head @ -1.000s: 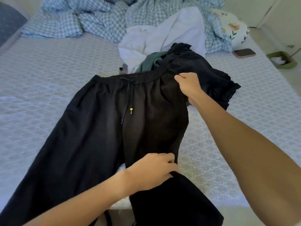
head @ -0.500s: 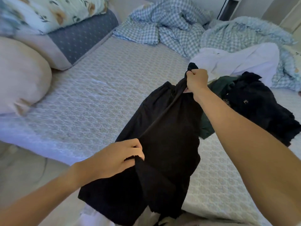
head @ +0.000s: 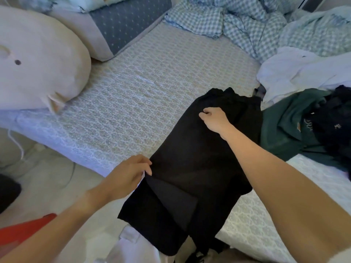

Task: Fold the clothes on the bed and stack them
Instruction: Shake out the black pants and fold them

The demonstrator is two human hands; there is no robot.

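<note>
Two hands (head: 129,173) (head: 214,120) on black trousers (head: 193,168); green garment (head: 281,130) beside.

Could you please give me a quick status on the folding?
Left hand pinches black trousers at edge. Right hand grips near waistband. Trousers halved lengthwise. Unfolded pile alongside.

Black trousers (head: 199,168) lie folded lengthwise on the bed (head: 152,92), legs hanging over its near edge. Right of the trousers sits a crumpled heap (unfolded): white garment (head: 296,76), green top (head: 284,126), black piece (head: 334,118).
</note>
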